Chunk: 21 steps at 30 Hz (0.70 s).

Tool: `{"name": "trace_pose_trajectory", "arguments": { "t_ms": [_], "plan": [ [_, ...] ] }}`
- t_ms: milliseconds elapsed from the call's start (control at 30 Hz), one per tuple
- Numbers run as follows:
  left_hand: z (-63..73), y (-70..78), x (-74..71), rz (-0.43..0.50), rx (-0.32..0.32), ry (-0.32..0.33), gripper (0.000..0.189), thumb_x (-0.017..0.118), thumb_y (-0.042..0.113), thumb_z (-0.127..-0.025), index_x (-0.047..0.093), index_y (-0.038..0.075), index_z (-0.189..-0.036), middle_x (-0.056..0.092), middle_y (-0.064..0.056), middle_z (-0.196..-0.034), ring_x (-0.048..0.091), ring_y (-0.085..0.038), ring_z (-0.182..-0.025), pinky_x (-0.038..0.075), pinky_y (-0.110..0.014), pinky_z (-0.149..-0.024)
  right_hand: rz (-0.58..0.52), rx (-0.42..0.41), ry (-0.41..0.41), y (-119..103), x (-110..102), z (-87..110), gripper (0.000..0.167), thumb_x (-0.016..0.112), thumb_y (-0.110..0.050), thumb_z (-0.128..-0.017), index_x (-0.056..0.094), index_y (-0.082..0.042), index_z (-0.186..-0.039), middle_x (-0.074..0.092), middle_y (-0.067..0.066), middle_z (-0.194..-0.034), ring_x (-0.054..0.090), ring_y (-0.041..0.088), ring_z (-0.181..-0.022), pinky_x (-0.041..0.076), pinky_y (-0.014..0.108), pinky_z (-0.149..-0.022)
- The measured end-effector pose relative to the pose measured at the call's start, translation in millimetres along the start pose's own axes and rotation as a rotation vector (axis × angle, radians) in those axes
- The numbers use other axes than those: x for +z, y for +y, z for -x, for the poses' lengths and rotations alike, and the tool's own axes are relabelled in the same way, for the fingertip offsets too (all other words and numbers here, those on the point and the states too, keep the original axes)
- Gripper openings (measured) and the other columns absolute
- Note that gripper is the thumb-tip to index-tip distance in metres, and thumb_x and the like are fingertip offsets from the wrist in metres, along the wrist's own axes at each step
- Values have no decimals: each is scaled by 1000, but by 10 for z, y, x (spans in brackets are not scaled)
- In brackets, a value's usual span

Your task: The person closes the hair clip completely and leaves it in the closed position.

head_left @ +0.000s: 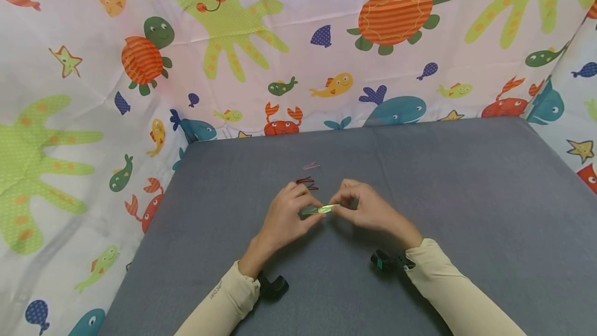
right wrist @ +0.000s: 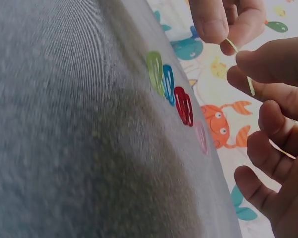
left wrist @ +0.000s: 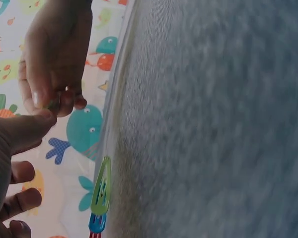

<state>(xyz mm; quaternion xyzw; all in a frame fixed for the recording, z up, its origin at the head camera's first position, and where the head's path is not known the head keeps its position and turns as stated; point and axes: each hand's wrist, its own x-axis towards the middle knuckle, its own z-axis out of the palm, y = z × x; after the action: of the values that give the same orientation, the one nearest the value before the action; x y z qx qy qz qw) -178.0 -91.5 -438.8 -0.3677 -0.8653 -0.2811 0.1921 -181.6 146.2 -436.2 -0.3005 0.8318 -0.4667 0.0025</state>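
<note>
Both hands meet over the grey table. My left hand (head_left: 288, 215) and my right hand (head_left: 370, 207) pinch a light green snap hair clip (head_left: 326, 209) between thumb and fingertips, one at each end. In the right wrist view the clip (right wrist: 232, 45) appears edge-on as a thin strip, partly covered by the fingers. Below the hands a row of snap hair clips lies on the table: a green clip (right wrist: 155, 72), a blue clip (right wrist: 169, 85), red clips (right wrist: 184, 106) and a pink clip (right wrist: 201, 136).
The grey table (head_left: 466, 196) extends around the hands. Behind it and at the sides hangs a white cloth (head_left: 322, 71) printed with sea animals. Black wrist devices (head_left: 274, 288) sit under both forearms.
</note>
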Motion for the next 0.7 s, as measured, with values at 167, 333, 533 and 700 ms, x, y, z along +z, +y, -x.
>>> {"name": "trace_pose_trajectory", "arguments": {
  "t_ms": [167, 333, 533, 700],
  "plan": [
    [11, 3, 52, 21, -54, -13, 15, 88, 28, -81, 79, 20, -90, 68, 3, -88, 50, -11, -81, 42, -28, -71, 81, -41, -2, 10, -36, 2, 15, 81, -8, -85, 80, -20, -95, 57, -3, -82, 53, 19, -78, 49, 35, -72],
    [23, 19, 90, 16, -114, -40, 16, 88, 29, -80, 80, 21, -92, 69, 5, -90, 51, -11, -84, 45, -29, -73, 162, -85, -16, 34, -59, 3, 13, 83, -10, -84, 78, -19, -91, 60, 1, -82, 53, 17, -79, 46, 32, -73],
    [40, 43, 150, -14, -145, -24, 17, 89, 32, -79, 81, 24, -91, 69, 3, -100, 53, -17, -95, 39, -38, -80, 293, -129, -30, 48, -70, 5, 11, 84, -13, -83, 78, -20, -89, 60, -3, -81, 50, 10, -78, 39, 31, -76],
    [47, 44, 206, -35, -162, -7, 16, 90, 33, -77, 80, 27, -88, 67, -1, -110, 53, -24, -107, 32, -43, -81, 364, -146, -36, 56, -71, 12, 10, 85, -16, -83, 79, -21, -88, 57, -7, -77, 45, 7, -74, 33, 31, -75]
  ]
}}
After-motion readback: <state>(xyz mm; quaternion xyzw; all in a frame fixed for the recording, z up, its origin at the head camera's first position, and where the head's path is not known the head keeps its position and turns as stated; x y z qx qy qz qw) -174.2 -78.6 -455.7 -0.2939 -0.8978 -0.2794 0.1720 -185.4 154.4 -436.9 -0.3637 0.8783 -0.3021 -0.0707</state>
